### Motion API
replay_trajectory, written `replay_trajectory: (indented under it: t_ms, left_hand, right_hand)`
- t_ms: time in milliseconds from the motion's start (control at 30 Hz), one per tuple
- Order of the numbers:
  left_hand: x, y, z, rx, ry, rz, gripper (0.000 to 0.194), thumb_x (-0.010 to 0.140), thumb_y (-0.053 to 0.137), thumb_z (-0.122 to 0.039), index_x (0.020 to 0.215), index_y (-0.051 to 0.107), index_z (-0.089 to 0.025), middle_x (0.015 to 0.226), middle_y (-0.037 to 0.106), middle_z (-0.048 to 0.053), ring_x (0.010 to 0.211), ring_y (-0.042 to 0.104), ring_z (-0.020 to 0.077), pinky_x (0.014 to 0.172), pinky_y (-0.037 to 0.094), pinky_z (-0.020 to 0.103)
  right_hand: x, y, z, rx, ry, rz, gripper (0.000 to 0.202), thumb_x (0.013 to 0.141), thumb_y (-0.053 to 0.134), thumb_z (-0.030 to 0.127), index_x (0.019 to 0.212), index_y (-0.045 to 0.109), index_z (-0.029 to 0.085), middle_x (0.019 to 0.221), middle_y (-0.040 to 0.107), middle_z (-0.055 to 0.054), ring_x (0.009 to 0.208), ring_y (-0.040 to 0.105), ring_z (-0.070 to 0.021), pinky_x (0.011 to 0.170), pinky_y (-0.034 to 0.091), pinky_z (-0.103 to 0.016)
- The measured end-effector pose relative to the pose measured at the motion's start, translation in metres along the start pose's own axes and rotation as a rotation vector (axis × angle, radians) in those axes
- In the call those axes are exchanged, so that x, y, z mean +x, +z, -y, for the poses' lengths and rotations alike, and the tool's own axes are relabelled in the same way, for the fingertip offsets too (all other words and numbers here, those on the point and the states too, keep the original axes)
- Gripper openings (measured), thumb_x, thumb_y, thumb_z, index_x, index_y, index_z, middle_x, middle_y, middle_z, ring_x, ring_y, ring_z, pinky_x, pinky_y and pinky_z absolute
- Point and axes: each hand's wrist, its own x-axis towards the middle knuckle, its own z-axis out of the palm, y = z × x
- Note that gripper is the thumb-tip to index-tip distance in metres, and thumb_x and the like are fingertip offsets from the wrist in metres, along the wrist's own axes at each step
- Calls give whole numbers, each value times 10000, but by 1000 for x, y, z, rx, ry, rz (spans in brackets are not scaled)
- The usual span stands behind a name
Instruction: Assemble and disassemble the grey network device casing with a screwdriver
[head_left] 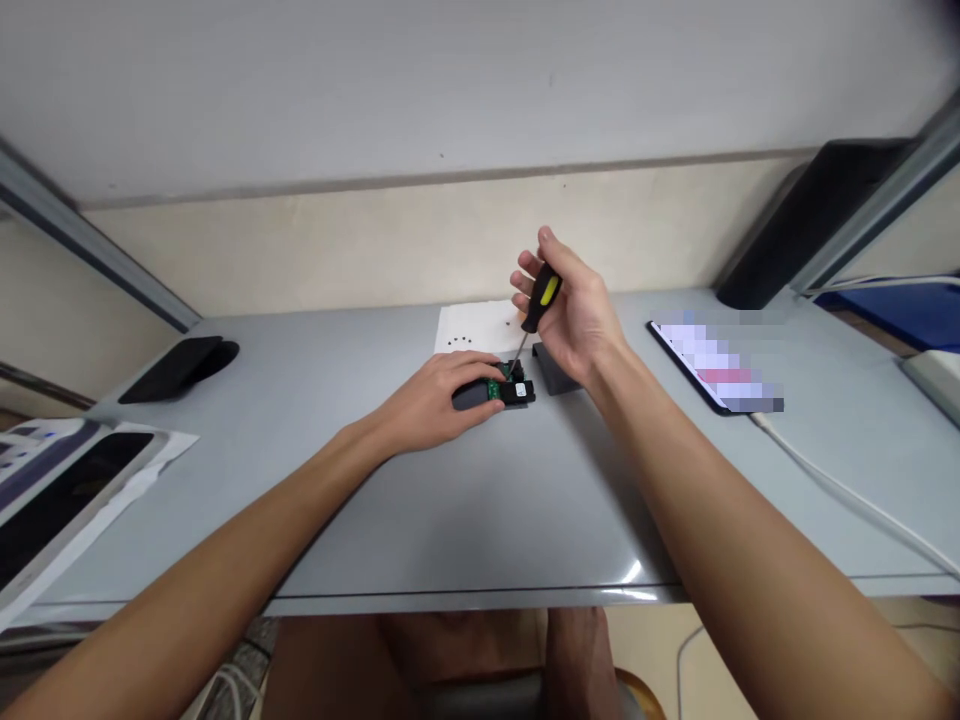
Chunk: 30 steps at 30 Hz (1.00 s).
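Near the desk's middle lies a small dark device point(517, 391) with a green circuit board and a white label. My left hand point(442, 398) is wrapped over its left part, thumb at the near side and fingers at the far side. A black screwdriver with a yellow patch point(550, 291) is held in my right hand point(574, 310), tilted, its thin shaft pointing down to the board. The exact spot of the tip is too small to tell. A dark grey cover-like piece point(556, 372) lies just right of the device, partly hidden by my right hand.
Behind the device, a white sheet point(480, 322) bears several tiny dark pieces. A lit phone point(709, 368) with a white cable point(847, 488) lies to the right. A black cylinder point(810, 220) stands at the back right. A black item point(180, 368) and papers point(142, 485) are at left.
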Motion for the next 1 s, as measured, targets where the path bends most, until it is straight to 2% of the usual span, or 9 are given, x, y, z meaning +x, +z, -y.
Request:
replay_trajectory:
  t_ms: [167, 267, 400, 500, 567, 700, 800, 867, 1000]
  left_hand:
    - [0, 0, 2, 7, -22, 21, 330, 1017, 604, -482, 1221, 743, -264, 1427, 715, 85, 1338, 657, 299, 1177, 485, 517]
    - [0, 1, 4, 4, -23, 12, 342, 1014, 609, -496, 1224, 747, -264, 1429, 715, 83, 1343, 653, 303, 1183, 478, 521]
    - [-2, 2, 6, 4, -28, 5, 342, 1012, 611, -500, 1223, 746, -267, 1427, 716, 78, 1345, 651, 304, 1185, 476, 525]
    - [-1, 1, 6, 7, -24, 6, 333, 1011, 617, -489, 1224, 743, -265, 1418, 722, 80, 1340, 656, 301, 1181, 477, 526]
    - [0, 1, 5, 10, -18, 13, 323, 1014, 617, -480, 1225, 740, -267, 1418, 722, 79, 1343, 655, 297, 1182, 475, 523]
    - [0, 1, 2, 16, -13, 8, 313, 1020, 612, -464, 1230, 732, -267, 1428, 715, 76, 1342, 655, 293, 1185, 477, 514]
    - [0, 2, 2, 20, -9, 5, 311, 1020, 615, -455, 1238, 730, -265, 1426, 715, 78, 1336, 658, 292, 1180, 484, 508]
    - [-1, 2, 2, 17, -2, 3, 312, 1022, 614, -452, 1241, 733, -264, 1419, 718, 81, 1331, 661, 290, 1182, 483, 505]
    - [-1, 2, 3, 17, 8, -1, 319, 1025, 607, -453, 1245, 737, -262, 1419, 715, 84, 1329, 661, 290, 1198, 467, 515]
  right_hand:
    - [0, -1, -2, -69, 9, 0, 578, 773, 823, 727, 797, 467, 273, 631, 452, 73, 540, 461, -109, 506, 397, -280]
    - [2, -2, -2, -78, -7, 20, 557, 828, 721, 788, 836, 517, 271, 613, 376, 80, 514, 406, -104, 503, 376, -278]
    - [1, -2, 1, -13, 24, 95, 585, 889, 588, 836, 1005, 639, 265, 687, 482, 50, 598, 495, -120, 575, 448, -279]
    - [0, -2, 0, -40, 21, 103, 562, 864, 651, 814, 989, 630, 266, 785, 588, 22, 720, 601, -132, 660, 519, -274]
    - [1, -2, -2, -62, -5, 76, 569, 821, 707, 808, 940, 595, 263, 819, 616, 14, 742, 624, -132, 655, 529, -269]
    - [3, -2, -9, -96, -34, -56, 623, 784, 700, 850, 850, 494, 265, 690, 511, 52, 558, 491, -101, 515, 431, -264]
    - [3, -3, -9, -19, -21, -78, 614, 880, 543, 874, 862, 514, 261, 620, 400, 78, 485, 350, -89, 478, 361, -266]
    - [3, -4, -7, 3, -10, -40, 594, 921, 498, 850, 916, 571, 260, 629, 431, 67, 503, 374, -101, 507, 393, -271]
    - [2, -5, -6, -153, -25, -17, 532, 881, 632, 796, 906, 577, 268, 718, 510, 36, 625, 498, -131, 611, 467, -285]
